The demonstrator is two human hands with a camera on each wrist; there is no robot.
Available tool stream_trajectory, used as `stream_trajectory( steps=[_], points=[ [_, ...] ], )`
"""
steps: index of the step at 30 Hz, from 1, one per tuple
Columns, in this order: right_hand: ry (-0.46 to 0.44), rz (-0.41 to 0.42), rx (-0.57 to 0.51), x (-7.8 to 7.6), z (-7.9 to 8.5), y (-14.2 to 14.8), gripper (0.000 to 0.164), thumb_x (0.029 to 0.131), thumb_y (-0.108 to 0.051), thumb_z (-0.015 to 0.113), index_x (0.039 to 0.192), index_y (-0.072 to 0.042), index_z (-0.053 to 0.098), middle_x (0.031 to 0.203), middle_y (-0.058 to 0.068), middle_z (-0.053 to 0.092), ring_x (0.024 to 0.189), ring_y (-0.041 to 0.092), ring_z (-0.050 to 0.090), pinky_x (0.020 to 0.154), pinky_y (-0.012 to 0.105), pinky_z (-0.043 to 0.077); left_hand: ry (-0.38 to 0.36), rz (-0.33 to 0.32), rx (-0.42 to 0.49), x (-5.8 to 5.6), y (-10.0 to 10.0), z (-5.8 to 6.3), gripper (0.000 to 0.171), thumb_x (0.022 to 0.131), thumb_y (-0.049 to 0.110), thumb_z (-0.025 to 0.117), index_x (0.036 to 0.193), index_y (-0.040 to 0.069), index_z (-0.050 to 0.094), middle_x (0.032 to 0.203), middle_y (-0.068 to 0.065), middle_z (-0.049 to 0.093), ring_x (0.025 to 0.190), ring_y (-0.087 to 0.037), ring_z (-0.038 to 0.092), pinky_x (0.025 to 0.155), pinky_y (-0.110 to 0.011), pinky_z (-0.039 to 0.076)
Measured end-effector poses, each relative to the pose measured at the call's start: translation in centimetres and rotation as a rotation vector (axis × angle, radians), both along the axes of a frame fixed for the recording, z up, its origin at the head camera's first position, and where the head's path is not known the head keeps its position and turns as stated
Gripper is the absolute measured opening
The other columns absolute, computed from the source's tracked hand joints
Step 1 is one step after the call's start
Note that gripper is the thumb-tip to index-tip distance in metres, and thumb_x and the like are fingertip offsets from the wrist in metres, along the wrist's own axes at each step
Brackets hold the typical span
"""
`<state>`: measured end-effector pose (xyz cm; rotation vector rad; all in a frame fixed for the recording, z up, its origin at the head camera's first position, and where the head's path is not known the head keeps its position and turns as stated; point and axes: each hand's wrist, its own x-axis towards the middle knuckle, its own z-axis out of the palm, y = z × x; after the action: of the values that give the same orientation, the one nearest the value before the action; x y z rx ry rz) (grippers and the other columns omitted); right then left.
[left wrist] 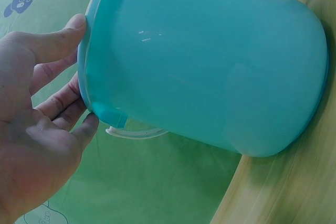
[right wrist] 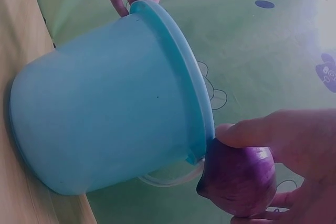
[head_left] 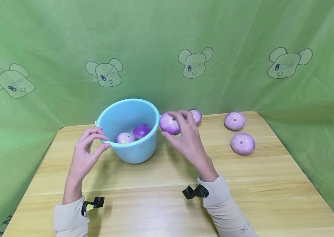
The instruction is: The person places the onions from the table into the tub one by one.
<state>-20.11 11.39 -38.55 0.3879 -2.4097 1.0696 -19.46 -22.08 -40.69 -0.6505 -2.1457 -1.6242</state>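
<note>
A light blue bucket (head_left: 135, 152) stands upright on the wooden table, with a pale onion (head_left: 125, 138) and a darker purple onion (head_left: 141, 131) inside. My left hand (head_left: 86, 153) pinches its near-left rim, thumb on the outer side in the left wrist view. A purple onion (right wrist: 239, 178) is in the grip of my right hand (head_left: 187, 140), held beside the bucket's right rim at about rim height. In the right wrist view my thumb lies across the onion; some of my fingers are hidden behind it.
Another onion (head_left: 196, 116) lies behind my right hand, partly covered by it. Two more onions, a rear one (head_left: 234, 121) and a nearer one (head_left: 242, 144), rest on the table's right side. A green curtain (head_left: 155, 49) surrounds the table (head_left: 161, 204). The bucket's white handle (left wrist: 137, 134) hangs at its far side.
</note>
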Motion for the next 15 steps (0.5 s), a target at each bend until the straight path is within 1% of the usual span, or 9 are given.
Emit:
stream_trajectory(
  steps=[4,8,15],
  points=[
    [0.009,0.01,-0.004,0.14,0.18,-0.12,0.065,0.083,-0.025,0.087,0.141,-0.016,0.059,0.141,0.015,0.046,0.129,0.028,0.047,0.106,0.052,0.049,-0.004,0.001,0.001,-0.04,-0.02,-0.05,0.02,0.084,-0.016,0.074,0.1,-0.006,0.071,0.119,-0.015,0.056,0.137,-0.026,0.047,0.123,-0.033,0.033],
    [0.014,0.018,-0.011,0.33,0.43,-0.28,0.066,0.083,-0.026,0.088,0.142,-0.017,0.058,0.143,0.015,0.045,0.13,0.028,0.047,0.107,0.051,0.049,-0.008,0.001,0.001,-0.1,-0.09,-0.13,0.018,0.085,-0.016,0.074,0.1,-0.006,0.071,0.119,-0.017,0.056,0.137,-0.025,0.046,0.124,-0.034,0.032],
    [0.024,0.036,-0.027,0.57,0.66,-0.64,0.068,0.083,-0.025,0.088,0.142,-0.018,0.058,0.145,0.014,0.043,0.131,0.027,0.046,0.109,0.05,0.048,-0.004,0.005,-0.006,-0.12,-0.09,-0.15,0.018,0.085,-0.015,0.074,0.1,-0.005,0.071,0.118,-0.015,0.056,0.137,-0.025,0.047,0.124,-0.033,0.032]
  ],
)
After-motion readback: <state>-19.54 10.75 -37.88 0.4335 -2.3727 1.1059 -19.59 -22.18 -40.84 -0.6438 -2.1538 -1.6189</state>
